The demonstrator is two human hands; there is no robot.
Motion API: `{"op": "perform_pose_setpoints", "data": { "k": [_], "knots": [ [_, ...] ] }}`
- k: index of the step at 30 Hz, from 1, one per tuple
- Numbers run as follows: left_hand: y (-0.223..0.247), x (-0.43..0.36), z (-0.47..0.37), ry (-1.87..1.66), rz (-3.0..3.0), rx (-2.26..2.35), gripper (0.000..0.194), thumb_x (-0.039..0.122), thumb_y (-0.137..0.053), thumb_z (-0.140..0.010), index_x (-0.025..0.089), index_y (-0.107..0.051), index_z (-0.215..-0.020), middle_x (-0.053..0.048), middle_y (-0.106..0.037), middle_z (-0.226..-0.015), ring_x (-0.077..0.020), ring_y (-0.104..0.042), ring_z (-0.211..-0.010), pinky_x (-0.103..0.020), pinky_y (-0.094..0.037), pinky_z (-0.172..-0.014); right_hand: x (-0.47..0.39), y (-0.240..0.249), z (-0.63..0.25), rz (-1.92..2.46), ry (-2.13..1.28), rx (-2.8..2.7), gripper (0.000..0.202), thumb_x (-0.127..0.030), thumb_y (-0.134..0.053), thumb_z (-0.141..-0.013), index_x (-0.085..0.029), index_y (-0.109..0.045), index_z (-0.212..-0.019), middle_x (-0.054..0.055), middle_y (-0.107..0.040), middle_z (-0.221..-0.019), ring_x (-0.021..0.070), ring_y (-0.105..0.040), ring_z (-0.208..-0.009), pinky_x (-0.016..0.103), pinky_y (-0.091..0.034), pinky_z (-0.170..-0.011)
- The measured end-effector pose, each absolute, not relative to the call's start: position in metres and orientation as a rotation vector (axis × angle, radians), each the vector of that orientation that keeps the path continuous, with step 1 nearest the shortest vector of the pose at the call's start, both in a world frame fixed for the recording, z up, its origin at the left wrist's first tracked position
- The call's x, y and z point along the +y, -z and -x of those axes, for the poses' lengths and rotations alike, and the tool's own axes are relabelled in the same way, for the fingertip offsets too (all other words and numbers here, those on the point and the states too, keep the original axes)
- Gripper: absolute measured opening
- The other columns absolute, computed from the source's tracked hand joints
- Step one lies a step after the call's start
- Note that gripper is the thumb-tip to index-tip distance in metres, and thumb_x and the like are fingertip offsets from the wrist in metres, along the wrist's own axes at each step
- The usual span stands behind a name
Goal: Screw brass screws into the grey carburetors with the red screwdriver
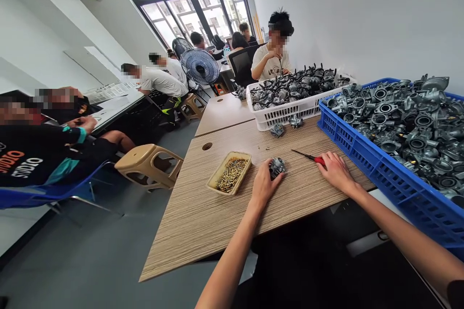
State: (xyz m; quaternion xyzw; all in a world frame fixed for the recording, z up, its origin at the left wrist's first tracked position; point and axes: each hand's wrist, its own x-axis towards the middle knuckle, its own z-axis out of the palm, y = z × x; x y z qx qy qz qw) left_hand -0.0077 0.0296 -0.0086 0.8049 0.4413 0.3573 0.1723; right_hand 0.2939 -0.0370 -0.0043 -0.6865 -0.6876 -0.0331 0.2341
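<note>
left hand (264, 182) curls round a casting (277, 166) inside the bench's (203, 224) near edge; right hand (336, 170) is loosely closed on a screwdriver (318, 160). this piece seems mid-work; whether the blue crate's (362, 157) are done is unclear.

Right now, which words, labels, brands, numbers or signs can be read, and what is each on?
"STUDIO", orange, on the black shirt at far left.
"STUDIO", white, on the same shirt.
Print on the white shirt across the table: too blurred to read.
Held metal part and screwdriver: no readable text.
</note>
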Motion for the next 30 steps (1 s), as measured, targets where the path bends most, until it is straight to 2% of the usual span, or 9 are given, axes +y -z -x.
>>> {"op": "perform_pose_setpoints", "data": {
  "k": [3, 6, 10, 14, 22, 27, 30],
  "knots": [
    [0.01, 0.032, 0.008, -1.034, -2.258, 1.315, 0.053, 0.04, -0.072, -0.098, 0.022, -0.046, -0.141, -0.014, -0.07, -0.129, -0.0298, -0.07, -0.12, -0.046, -0.056, -0.105, -0.039, -0.002, -0.287, 1.896, -0.116, -1.827, 0.021, -0.034, -0.043, -0.106, -0.021, -0.059, -0.104, 0.011, -0.07, -0.091, 0.0272, -0.064, -0.086, 0.038, -0.043, -0.08],
    [0.013, 0.035, 0.009, -1.044, -2.246, 1.35, 0.052, 0.039, -0.069, -0.099, 0.021, -0.045, -0.143, -0.016, -0.07, -0.129, -0.0315, -0.07, -0.121, -0.048, -0.056, -0.105, -0.038, -0.008, -0.284, 1.78, -0.437, -1.724, 0.025, -0.04, -0.041, -0.106, -0.023, -0.057, -0.099, 0.004, -0.064, -0.077, 0.023, -0.06, -0.073, 0.035, -0.04, -0.073],
    [0.017, 0.036, 0.011, -1.05, -2.263, 1.326, 0.054, 0.035, -0.067, -0.099, 0.02, -0.043, -0.145, -0.017, -0.069, -0.13, -0.0318, -0.068, -0.122, -0.048, -0.055, -0.107, -0.032, -0.018, -0.288, 1.503, -0.87, -1.57, 0.039, -0.056, -0.046, -0.099, -0.025, -0.05, -0.076, -0.002, -0.048, -0.067, 0.0167, -0.046, -0.064, 0.031, -0.037, -0.064],
    [0.019, 0.035, 0.012, -1.057, -2.283, 1.293, 0.055, 0.034, -0.065, -0.099, 0.018, -0.042, -0.147, -0.018, -0.068, -0.131, -0.0318, -0.068, -0.122, -0.048, -0.055, -0.106, -0.03, -0.026, -0.296, 1.363, -1.272, -1.477, 0.044, -0.064, -0.056, -0.091, -0.022, -0.057, -0.077, -0.006, -0.038, -0.062, 0.0124, -0.033, -0.057, 0.028, -0.03, -0.057],
    [0.018, 0.034, 0.01, -1.051, -2.278, 1.305, 0.055, 0.033, -0.064, -0.099, 0.019, -0.041, -0.147, -0.018, -0.068, -0.132, -0.0306, -0.067, -0.123, -0.047, -0.054, -0.107, -0.029, -0.019, -0.298, 1.364, -1.344, -1.471, 0.046, -0.066, -0.062, -0.087, -0.021, -0.061, -0.078, -0.003, -0.047, -0.068, 0.0128, -0.043, -0.064, 0.027, -0.039, -0.061],
    [0.017, 0.033, 0.01, -1.042, -2.261, 1.316, 0.055, 0.032, -0.064, -0.099, 0.019, -0.042, -0.147, -0.017, -0.068, -0.132, -0.0306, -0.067, -0.123, -0.047, -0.054, -0.108, -0.029, -0.019, -0.293, 1.317, -1.35, -1.515, 0.052, -0.07, -0.062, -0.088, -0.021, -0.057, -0.074, -0.006, -0.04, -0.064, 0.0099, -0.034, -0.057, 0.025, -0.031, -0.054],
    [0.016, 0.032, 0.011, -1.038, -2.256, 1.32, 0.055, 0.033, -0.064, -0.099, 0.018, -0.043, -0.147, -0.017, -0.068, -0.132, -0.0308, -0.067, -0.123, -0.048, -0.054, -0.107, -0.031, -0.023, -0.29, 1.313, -1.326, -1.515, 0.053, -0.071, -0.061, -0.088, -0.021, -0.057, -0.074, -0.005, -0.041, -0.067, 0.0092, -0.033, -0.057, 0.024, -0.029, -0.053]
  ]
}}
